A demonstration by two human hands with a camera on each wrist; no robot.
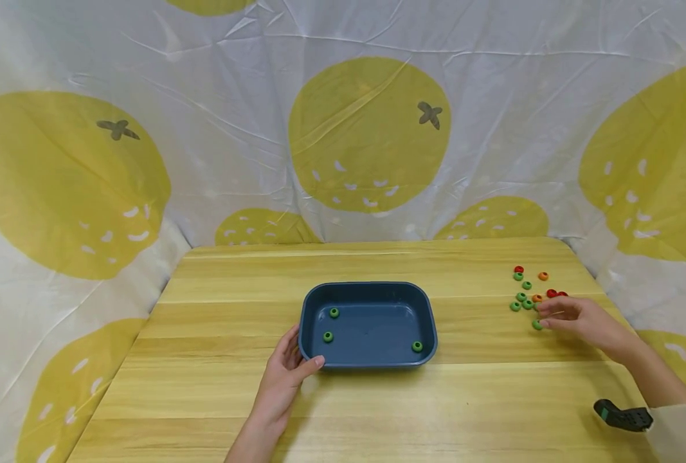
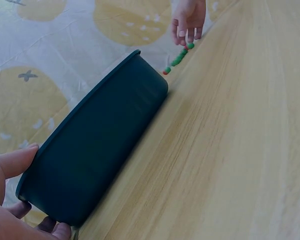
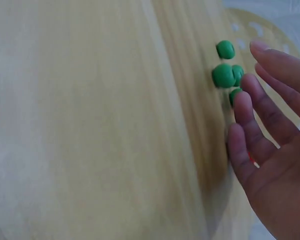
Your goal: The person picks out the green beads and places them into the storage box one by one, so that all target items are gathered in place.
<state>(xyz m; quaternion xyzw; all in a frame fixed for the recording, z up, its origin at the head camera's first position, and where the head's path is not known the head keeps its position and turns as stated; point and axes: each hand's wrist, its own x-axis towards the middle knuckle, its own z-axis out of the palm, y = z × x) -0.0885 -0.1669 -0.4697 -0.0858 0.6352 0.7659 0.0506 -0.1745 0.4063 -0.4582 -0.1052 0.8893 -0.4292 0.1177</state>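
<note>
A dark blue rectangular tray (image 1: 371, 331) stands on the table, three green beads (image 1: 328, 337) lying apart inside it. My left hand (image 1: 278, 381) grips its near left corner, thumb at the rim and fingers against the outer side. In the left wrist view the tray's outer wall (image 2: 100, 135) hides its inside. On the right, my right hand (image 1: 591, 326) is held over loose beads, fingers slightly bent and thumb apart. A green bead (image 1: 537, 325) lies right by its fingertips; whether they touch cannot be told. The right wrist view shows nothing between the fingers and thumb.
Several more green beads (image 1: 521, 296), red beads (image 1: 551, 293) and orange beads (image 1: 543, 276) are scattered at the table's right; the right hand partly covers some. A black device (image 1: 623, 417) sits by the right sleeve (image 1: 679, 434). A lemon-print cloth (image 1: 493, 141) hangs behind the wooden table (image 1: 233, 308).
</note>
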